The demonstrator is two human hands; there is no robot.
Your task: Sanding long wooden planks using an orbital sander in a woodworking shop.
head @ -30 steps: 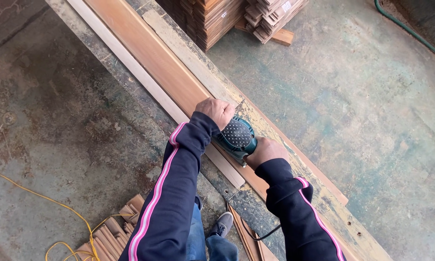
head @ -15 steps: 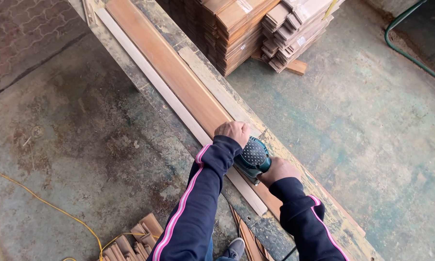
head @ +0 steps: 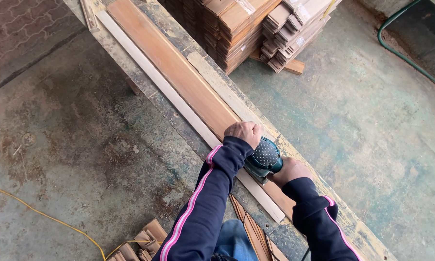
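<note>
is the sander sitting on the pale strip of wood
No, the teal sander, gripped by the left hand and right hand, rests on the reddish-brown board.

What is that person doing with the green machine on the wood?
A person is holding a green sander with both hands and pressing it on a long reddish-brown board. The left hand sits on the front of the machine, and the right hand grips the back. The board lies on a worn, scratched workbench, next to a thin pale wooden strip. Stacks of more boards sit on the floor behind, and a yellow cable runs across the floor.
</note>
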